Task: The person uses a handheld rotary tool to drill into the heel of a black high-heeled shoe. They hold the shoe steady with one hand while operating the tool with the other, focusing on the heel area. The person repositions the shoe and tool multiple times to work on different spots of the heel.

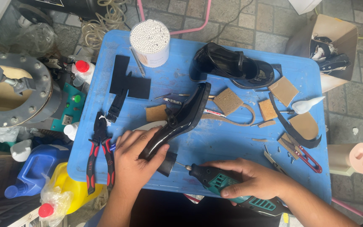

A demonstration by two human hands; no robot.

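I have my left hand [137, 157] wrapped tight around the heel end of a glossy black shoe [181, 120], pinning it against the near part of the blue table [215, 143]. The shoe's long axis runs from that grip up and away to the right, toe pointing toward the far side; its block heel [166, 164] juts out to the right of my fingers. My right hand [253, 178] is closed around a green and black rotary tool [232, 189], lying almost level, its thin bit [183, 167] pointing left and sitting just beside the heel, so the right hand works while the left only steadies. Red-handled pliers [99, 155] lie left of my left wrist; the second black shoe [232, 65] rests well apart, on the far side
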